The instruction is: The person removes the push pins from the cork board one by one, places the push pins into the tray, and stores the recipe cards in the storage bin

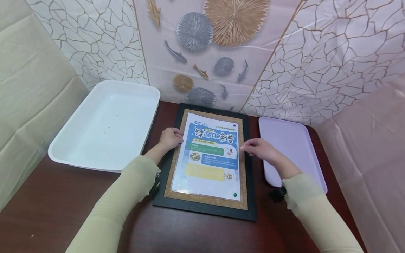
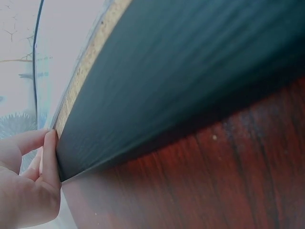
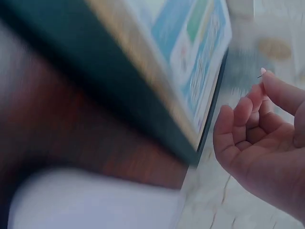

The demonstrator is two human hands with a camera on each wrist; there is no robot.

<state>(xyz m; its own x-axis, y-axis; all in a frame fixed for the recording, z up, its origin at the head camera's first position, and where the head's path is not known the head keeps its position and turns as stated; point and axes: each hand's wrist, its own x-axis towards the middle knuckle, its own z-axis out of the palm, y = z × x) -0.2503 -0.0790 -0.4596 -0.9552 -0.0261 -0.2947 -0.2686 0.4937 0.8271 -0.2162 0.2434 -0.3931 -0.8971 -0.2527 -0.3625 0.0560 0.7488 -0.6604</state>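
A printed recipe sheet [image 1: 205, 160] with Chinese text lies on a cork board [image 1: 209, 200] with a black frame [image 1: 202, 211]. A purple pin [image 1: 234, 125] shows at its top right corner, a green pin [image 1: 235, 194] at its bottom right. My left hand [image 1: 171, 138] has thumb and fingertips together at the sheet's left edge; I cannot tell whether something is between them. In the right wrist view my right hand [image 3: 259, 129] pinches a push pin [image 3: 262, 71] with a pale pink head between thumb and forefinger. From the head, this hand is at the sheet's right edge.
A large white tray [image 1: 104, 82] stands on the dark red-brown table [image 1: 79, 207] at the left. To the right of the board lies a lilac tray [image 1: 288, 151]. Patterned cloth [image 1: 202, 52] hangs behind, and plain fabric [image 1: 28, 88] closes off the sides.
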